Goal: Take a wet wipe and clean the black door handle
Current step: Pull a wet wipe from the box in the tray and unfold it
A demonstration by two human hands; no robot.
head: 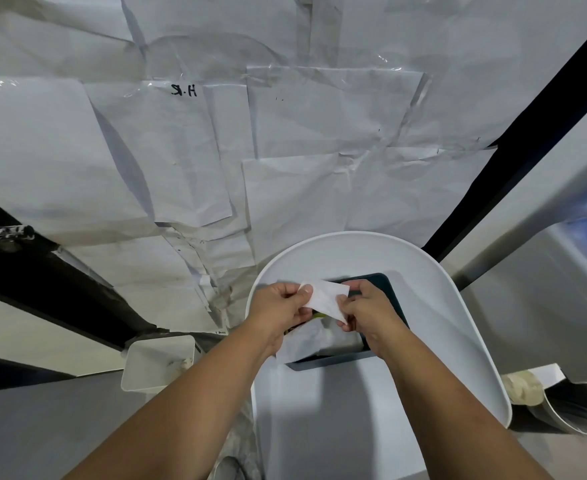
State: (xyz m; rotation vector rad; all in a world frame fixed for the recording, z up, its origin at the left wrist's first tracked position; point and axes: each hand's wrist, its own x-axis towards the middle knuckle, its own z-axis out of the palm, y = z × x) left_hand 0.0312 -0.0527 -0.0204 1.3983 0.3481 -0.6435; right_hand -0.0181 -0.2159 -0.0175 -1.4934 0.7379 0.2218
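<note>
A white wet wipe (pixel 326 296) is stretched between both hands above a dark tray (pixel 385 289) on a white rounded table (pixel 451 323). My left hand (pixel 278 304) pinches the wipe's left end with thumb on top. The wipe's right edge is pinched by my right hand (pixel 363 310). Under the hands, inside the tray, lies crumpled white packaging (pixel 313 339) with a bit of yellow-green showing. A black bar (pixel 5 233) that may be the door handle sticks out at the far left, well away from both hands.
The wall ahead is covered in taped white paper sheets (pixel 285 133). A white bin (pixel 159 362) sits on the floor at left. A black door frame (pixel 527 133) runs diagonally at right. A broom and dustpan (pixel 569 407) lie at lower right.
</note>
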